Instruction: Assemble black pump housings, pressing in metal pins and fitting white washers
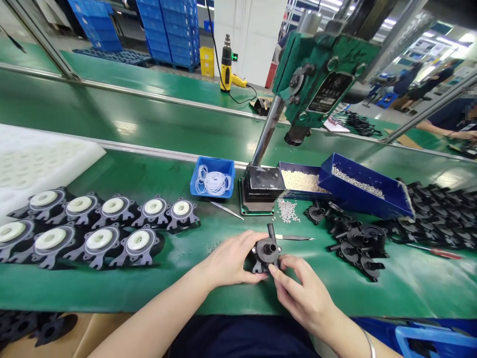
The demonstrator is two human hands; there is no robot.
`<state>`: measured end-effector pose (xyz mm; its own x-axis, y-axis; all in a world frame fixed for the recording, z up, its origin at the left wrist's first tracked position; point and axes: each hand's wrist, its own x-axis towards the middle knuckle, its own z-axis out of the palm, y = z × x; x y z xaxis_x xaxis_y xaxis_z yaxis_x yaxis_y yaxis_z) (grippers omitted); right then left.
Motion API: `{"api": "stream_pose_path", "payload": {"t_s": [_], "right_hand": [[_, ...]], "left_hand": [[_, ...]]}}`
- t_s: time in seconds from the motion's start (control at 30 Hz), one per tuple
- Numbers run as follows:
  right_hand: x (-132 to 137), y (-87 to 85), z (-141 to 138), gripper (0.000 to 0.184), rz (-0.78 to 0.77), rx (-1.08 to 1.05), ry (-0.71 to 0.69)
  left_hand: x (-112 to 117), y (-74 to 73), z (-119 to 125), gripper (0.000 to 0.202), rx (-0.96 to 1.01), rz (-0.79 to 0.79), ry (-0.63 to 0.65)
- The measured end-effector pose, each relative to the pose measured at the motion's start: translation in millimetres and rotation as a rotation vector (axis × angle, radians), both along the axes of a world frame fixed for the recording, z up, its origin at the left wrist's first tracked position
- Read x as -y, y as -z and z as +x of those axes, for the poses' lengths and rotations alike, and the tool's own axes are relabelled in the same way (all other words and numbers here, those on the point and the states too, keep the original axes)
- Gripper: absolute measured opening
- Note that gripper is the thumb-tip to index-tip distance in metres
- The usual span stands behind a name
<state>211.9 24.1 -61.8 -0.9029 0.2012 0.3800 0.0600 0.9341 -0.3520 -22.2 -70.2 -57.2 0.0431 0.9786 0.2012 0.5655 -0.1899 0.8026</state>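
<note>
A black plastic pump housing [267, 251] with a round center port and a pipe stub pointing up is held just above the green bench. My left hand [234, 258] wraps its left side, thumb below and fingers above. The thumb and fingers of my right hand [300, 286] close on its lower right edge; whether a small part is also between them is hidden. Shiny metal bits show in the housing's side lugs. Behind it lie tweezers [294, 237] and a small pile of metal nuts [288, 211].
Rows of black housings with white rings [99, 238] line the left. A green press [316, 74] stands ahead, beside a blue bin of white rings [212, 180]. Blue trays [367, 196] of small parts, loose black covers [359, 243] and a screwdriver [443, 253] lie right.
</note>
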Motion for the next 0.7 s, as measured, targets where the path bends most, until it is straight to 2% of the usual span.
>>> {"api": "stream_pose_path", "payload": {"t_s": [0.17,0.3,0.37,0.53,0.63,0.7], "right_hand": [[-4.6,-5.9,-1.3,0.06,0.016,0.05,-0.046],[0.4,-9.0,-5.5,0.061,-0.025,-0.121,0.061],[3.3,-11.6,-9.5,0.061,-0.015,-0.161,0.111],[13.2,-16.5,-20.3,0.059,0.133,-0.03,0.168],[16.7,-18.8,-24.1,0.055,0.146,-0.076,0.208],[11.4,-22.0,-22.2,0.048,0.154,-0.13,0.168]], "left_hand": [[0.8,1.6,-0.5,0.078,-0.001,-0.005,0.0],[1.8,6.0,4.3,0.082,-0.052,0.029,-0.048],[1.4,9.7,8.3,0.082,-0.118,0.06,-0.088],[5.7,23.7,15.8,0.093,-0.409,0.223,-0.176],[9.2,32.3,12.4,0.093,-0.522,0.336,-0.124],[4.9,35.0,7.6,0.091,-0.469,0.347,-0.093]]}}
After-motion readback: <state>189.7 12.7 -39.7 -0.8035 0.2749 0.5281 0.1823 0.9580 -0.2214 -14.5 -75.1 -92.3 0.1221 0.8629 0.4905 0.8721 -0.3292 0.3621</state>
